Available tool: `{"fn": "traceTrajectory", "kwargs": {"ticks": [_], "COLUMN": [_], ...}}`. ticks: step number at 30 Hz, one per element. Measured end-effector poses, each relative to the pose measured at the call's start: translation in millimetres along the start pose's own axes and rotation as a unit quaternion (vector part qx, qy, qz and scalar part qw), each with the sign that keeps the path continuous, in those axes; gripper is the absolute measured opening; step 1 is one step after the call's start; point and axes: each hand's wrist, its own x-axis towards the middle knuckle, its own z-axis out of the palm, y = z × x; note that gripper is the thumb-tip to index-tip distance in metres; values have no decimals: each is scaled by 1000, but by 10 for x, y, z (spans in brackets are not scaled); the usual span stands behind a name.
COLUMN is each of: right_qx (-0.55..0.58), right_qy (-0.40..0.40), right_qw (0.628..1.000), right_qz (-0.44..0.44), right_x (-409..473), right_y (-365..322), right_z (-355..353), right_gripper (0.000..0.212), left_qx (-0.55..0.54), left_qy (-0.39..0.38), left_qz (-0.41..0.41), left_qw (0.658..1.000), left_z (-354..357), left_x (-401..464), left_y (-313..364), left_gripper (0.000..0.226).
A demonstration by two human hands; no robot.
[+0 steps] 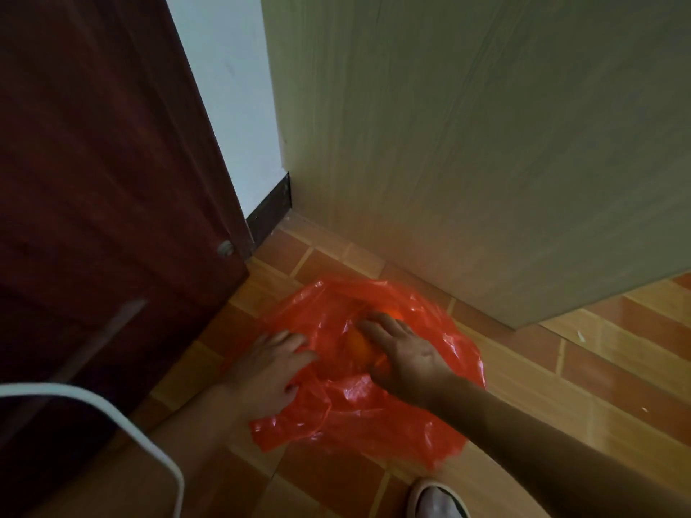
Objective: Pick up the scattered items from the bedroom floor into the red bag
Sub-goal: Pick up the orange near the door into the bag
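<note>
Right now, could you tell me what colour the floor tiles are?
Orange-brown floor tiles with pale grout lines, seen in the head view.

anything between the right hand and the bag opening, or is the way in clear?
Nothing visible blocks it. The right hand is already over the red bag, over an orange item in the mouth; the left hand rests on the left rim.

The right hand's (pixel 405 353) fingertips are sunk in the crinkled translucent red plastic bag (pixel 374 409); just beneath them an orange rounded object (pixel 357 345) shows only as a blur through the film. Nearer the wearer, a pale slipper (pixel 435 499) is cut off by the bottom edge.
</note>
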Motion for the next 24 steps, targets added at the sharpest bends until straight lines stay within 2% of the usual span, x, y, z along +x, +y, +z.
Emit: {"fn": "traceTrajectory", "kwargs": {"ticks": [5,8,11,14,17,20,22,24], "right_qx": [-14,9,-11,-27,-29,-46,-50,-49], "right_qy": [-45,-14,-5,-31,-53,-85,-91,-91], "right_qw": [999,1000,999,998,995,988,985,984], "right_qz": [-12,17,33,46,81,121,137,144], "right_x": [42,-98,-340,-499,-505,-470,-472,-496], "right_y": [-25,-7,59,47,24,-8,-37,-67], "right_z": [264,258,282,357,441,509,527,500], "right_gripper": [85,75,63,57,63,67,63,55], "left_qx": [35,48,41,39,42,75,100,141], "left_qy": [-13,-10,-4,-38,-84,-136,-168,-187], "left_qz": [46,63,49,12,-44,-92,-114,-112], "left_qw": [998,997,998,998,995,984,974,966], "left_z": [48,21,-87,-273,-393,-277,-97,49], "left_x": [6,3,-31,-105,-141,-77,-39,-28], "left_y": [163,210,268,441,728,976,1083,1129], "left_gripper": [50,40,33,31,38,60,74,74]}}
